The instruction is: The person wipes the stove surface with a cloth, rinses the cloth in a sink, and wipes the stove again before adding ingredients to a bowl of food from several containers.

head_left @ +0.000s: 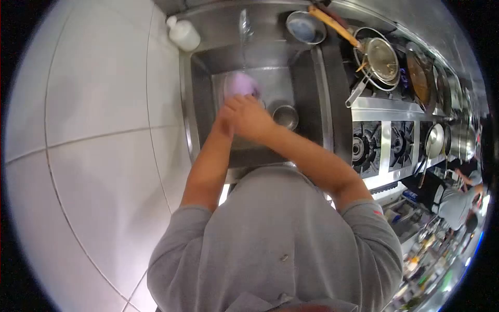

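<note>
A rounded pale purple thing (241, 84), blurred and of a kind I cannot tell, is in the steel sink (306, 88) beneath the faucet (244, 25). My right hand (250, 116) lies across my left, its fingers bent and closed at the near edge of the purple thing. Close beside it and partly behind it, my left hand (226, 122) is smeared by motion, its fingers mostly hidden. Right of my hands, a round metal drain strainer (285, 117) shows on the sink floor.
A white bottle (184, 35) stands at the sink's back left corner, a metal bowl (305, 27) at its back right. Strainers (382, 58) and pans sit over the stove (366, 148) on the right. Another person (456, 207) stands farther off.
</note>
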Motion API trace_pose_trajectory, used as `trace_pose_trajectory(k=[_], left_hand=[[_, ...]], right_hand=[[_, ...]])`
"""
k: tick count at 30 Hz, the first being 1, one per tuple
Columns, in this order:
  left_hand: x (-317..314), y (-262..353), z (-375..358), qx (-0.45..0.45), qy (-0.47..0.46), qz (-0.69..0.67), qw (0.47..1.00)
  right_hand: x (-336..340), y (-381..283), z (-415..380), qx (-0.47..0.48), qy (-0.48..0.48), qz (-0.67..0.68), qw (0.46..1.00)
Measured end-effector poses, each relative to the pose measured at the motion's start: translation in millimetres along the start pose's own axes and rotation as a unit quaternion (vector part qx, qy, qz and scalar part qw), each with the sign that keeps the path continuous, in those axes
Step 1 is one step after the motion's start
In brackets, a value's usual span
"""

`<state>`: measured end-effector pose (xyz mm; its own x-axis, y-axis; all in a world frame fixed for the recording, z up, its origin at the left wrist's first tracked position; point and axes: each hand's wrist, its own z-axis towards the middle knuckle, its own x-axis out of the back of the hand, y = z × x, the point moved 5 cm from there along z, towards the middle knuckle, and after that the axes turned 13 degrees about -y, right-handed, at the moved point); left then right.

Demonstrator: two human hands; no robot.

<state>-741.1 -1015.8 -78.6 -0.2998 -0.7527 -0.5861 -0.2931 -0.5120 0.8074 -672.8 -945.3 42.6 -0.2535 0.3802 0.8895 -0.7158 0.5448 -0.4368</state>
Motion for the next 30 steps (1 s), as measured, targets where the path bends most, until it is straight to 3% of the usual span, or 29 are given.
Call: trace_pose_trajectory(k=[5, 8, 11, 13, 16, 18, 20, 22, 24, 25, 27, 30], left_hand=[[15.5, 41.1, 13.1, -0.07, 0.019, 0.276, 0.958], [16.3, 75.8, 5.6, -0.133, 0.054, 0.502, 0.853], [16.1, 113.5, 4.6, -0.157, 0.106, 0.656, 0.731], [20.3, 135.4, 13.8, -0.151, 0.132, 0.719, 0.666], [23.7, 175.5, 33.8, -0.158, 0.159, 0.748, 0.624], [25.4, 201.4, 37.1, -0.175, 0.24, 0.737, 0.607], [44.2, 210.9, 46.9, -0.187, 0.29, 0.686, 0.641], [76.0, 205.6, 60.6, -0.208, 0.315, 0.552, 0.743], [111.8, 189.0, 76.8, -0.231, 0.302, 0.325, 0.866], [123.6, 181.5, 84.4, -0.236, 0.292, 0.223, 0.9], [140.5, 170.5, 93.8, -0.236, 0.283, 0.135, 0.92], [145.1, 172.6, 101.6, -0.243, 0.313, 0.189, 0.899]], right_hand=[[-14.2, -3.9, 4.1, 0.014, -0.032, 0.034, 0.999], [-20.1, 8.9, 19.8, 0.023, -0.087, 0.082, 0.993], [11.5, 38.3, 72.8, 0.024, -0.039, 0.176, 0.983], [38.1, 65.0, 134.4, 0.023, 0.068, 0.135, 0.988], [59.5, 107.7, 241.8, -0.011, 0.074, 0.075, 0.994], [62.4, 131.0, 296.5, -0.023, 0.088, 0.061, 0.994], [53.8, 142.8, 333.8, 0.057, 0.099, -0.036, 0.993], [51.3, 149.1, 348.8, 0.051, 0.066, -0.041, 0.996], [45.0, 149.8, 354.2, 0.048, 0.026, -0.044, 0.998], [44.0, 151.4, 350.7, 0.029, 0.031, -0.013, 0.999], [31.8, 155.3, 346.0, 0.007, 0.03, 0.02, 0.999], [29.5, 159.2, 335.5, 0.031, 0.098, 0.019, 0.995]])
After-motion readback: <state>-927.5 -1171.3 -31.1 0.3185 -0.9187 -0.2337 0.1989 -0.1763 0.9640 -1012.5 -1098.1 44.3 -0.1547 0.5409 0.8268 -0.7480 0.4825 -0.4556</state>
